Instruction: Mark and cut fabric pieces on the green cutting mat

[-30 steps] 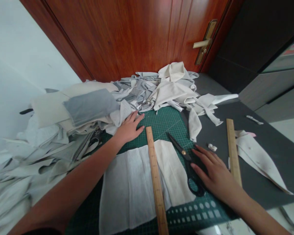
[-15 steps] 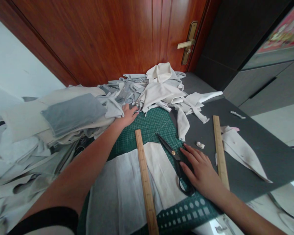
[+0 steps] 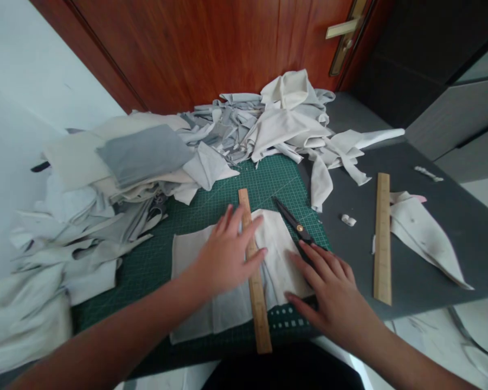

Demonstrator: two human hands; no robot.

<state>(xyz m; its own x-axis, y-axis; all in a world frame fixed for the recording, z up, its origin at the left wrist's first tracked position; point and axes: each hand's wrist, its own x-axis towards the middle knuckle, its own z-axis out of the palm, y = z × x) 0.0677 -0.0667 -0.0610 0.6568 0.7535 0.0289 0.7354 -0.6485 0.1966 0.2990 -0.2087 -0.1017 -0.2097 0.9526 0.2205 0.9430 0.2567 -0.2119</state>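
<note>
My left hand (image 3: 230,252), slightly blurred, is over a wooden ruler (image 3: 257,295) with its fingers spread. The ruler lies across a pale fabric piece (image 3: 195,254) on the green cutting mat (image 3: 228,203); whether my palm presses on it I cannot tell. My right hand (image 3: 329,279) has its fingers apart at the fabric's right edge, on a cream section (image 3: 278,244). Black-handled scissors (image 3: 299,226) lie beside it, blades pointing away to the upper left, their handles hidden under this hand.
A heap of white and grey scraps (image 3: 284,124) lies along the back by the wooden door (image 3: 211,43). Folded cloth (image 3: 142,151) is piled at the left. On the right are a second ruler (image 3: 383,238), a cream scrap (image 3: 425,233) and a small white roll (image 3: 348,220).
My left hand has come back from the scrap pile to the ruler on the fabric. My right hand has shifted toward the fabric's right edge. The camera view has moved.
</note>
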